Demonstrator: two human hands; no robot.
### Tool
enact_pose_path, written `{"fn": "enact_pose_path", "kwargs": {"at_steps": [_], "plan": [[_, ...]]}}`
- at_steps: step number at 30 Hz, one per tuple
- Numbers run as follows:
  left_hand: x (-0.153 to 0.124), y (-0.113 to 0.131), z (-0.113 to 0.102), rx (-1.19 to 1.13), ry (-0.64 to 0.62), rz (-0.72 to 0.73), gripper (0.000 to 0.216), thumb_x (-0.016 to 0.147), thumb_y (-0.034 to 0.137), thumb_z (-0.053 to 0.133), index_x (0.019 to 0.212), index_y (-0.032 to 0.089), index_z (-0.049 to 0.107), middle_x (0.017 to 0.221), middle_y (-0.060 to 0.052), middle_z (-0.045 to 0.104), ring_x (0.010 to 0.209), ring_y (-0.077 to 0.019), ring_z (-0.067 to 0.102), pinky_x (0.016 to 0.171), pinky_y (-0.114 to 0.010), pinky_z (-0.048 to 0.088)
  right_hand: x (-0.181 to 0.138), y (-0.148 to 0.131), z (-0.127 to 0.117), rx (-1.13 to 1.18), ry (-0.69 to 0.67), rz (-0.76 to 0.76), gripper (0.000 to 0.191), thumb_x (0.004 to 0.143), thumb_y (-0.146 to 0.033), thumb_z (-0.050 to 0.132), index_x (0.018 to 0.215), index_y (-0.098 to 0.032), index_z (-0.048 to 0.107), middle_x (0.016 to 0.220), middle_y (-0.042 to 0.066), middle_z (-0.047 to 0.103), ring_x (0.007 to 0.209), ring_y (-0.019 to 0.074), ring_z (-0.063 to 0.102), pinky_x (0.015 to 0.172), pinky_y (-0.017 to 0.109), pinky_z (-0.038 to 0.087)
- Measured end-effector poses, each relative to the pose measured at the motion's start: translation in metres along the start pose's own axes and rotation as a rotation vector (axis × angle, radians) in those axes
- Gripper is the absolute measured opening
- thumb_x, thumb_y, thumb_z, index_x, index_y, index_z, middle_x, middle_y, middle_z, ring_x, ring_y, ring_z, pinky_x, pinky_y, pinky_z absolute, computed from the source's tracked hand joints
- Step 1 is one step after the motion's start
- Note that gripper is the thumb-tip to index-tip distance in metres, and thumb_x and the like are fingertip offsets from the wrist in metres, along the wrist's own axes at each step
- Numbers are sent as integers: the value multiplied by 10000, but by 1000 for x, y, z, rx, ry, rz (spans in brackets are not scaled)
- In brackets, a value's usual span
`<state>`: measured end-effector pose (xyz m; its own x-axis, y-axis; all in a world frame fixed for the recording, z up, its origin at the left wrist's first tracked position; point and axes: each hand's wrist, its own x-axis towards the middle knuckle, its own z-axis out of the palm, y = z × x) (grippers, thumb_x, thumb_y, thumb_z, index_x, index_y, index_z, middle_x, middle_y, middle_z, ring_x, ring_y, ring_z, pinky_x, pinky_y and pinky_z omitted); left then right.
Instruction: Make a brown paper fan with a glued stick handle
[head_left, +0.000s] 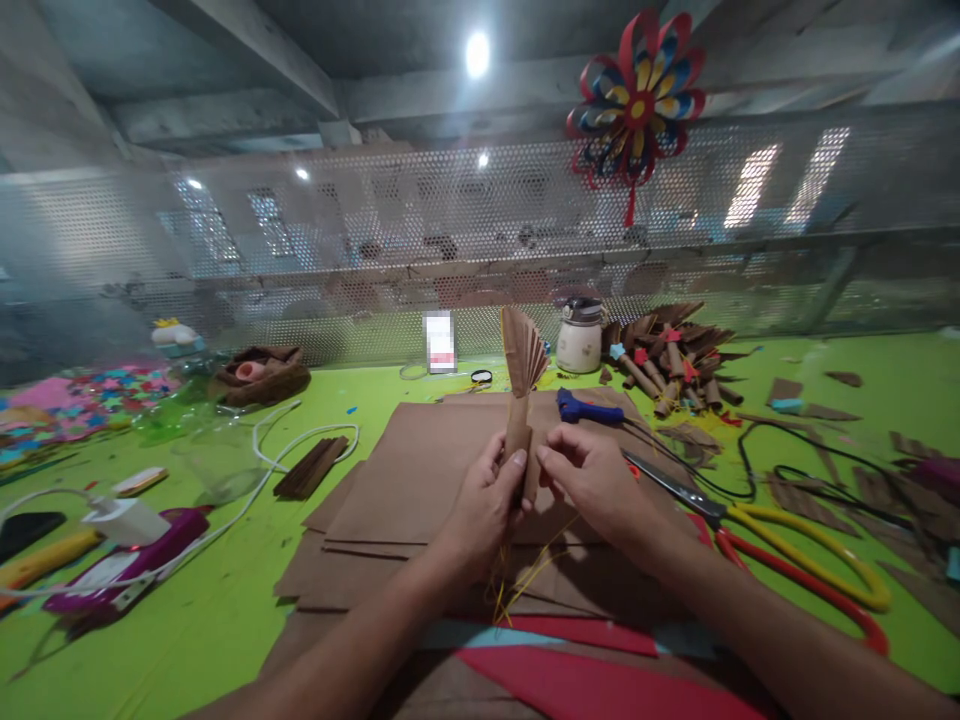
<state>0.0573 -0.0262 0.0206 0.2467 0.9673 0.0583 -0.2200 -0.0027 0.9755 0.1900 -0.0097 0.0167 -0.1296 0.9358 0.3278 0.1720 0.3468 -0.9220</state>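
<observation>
A small pleated brown paper fan (523, 350) stands upright in front of me, its folds spread at the top and its lower end wrapped into a narrow handle. My left hand (484, 500) is closed round that handle, thumb pressed on the wrapped paper. Just to the right, my right hand (592, 475) has thumb and forefinger pinched together beside the handle's loose paper edge; what lies between the fingertips is too small to make out. Thin yellow strands (517, 590) hang below the left hand. Beneath both hands lies a stack of brown paper sheets (397, 480).
Large scissors (802, 540) with red and yellow handles and a blue glue gun (589, 407) lie right. Behind them are a heap of brown paper fans (675, 355) and a jar (579, 338). A purple power strip (127, 565), white cable and folded brown paper (311, 468) lie left.
</observation>
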Motion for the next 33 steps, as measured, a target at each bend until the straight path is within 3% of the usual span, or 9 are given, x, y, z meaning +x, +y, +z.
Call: {"fn": "enact_pose_path", "kwargs": {"at_steps": [8,19,28,33], "plan": [[3,-1,-2,-15,35,-26,343,803,403,562,1055,195,456,627,48,563,410,-29,414,388,-110,309,0,2,1,147,-18,67,231,791,-327,533,623,-177,480,498,-48,488,437,86,433,433,214,362],[-1,4,1,-69,65,-92,272,791,411,583,942,210,478,660,58,572,434,-22,469,406,-94,374,0,0,-2,215,-5,88,228,784,-321,547,619,-175,487,491,-46,491,436,85,430,423,211,350],[1,2,0,-88,-33,-2,277,827,410,545,980,197,456,633,37,577,417,-34,445,349,-88,273,-4,-7,-1,222,-11,36,239,788,-332,553,619,-169,512,500,-41,502,444,82,439,443,214,360],[-2,3,2,-132,-43,-51,311,803,394,586,1016,189,489,642,42,551,454,-35,448,370,-103,267,-6,-13,-1,220,-70,18,253,806,-345,559,635,-160,531,541,-25,547,495,92,502,494,217,399]]}}
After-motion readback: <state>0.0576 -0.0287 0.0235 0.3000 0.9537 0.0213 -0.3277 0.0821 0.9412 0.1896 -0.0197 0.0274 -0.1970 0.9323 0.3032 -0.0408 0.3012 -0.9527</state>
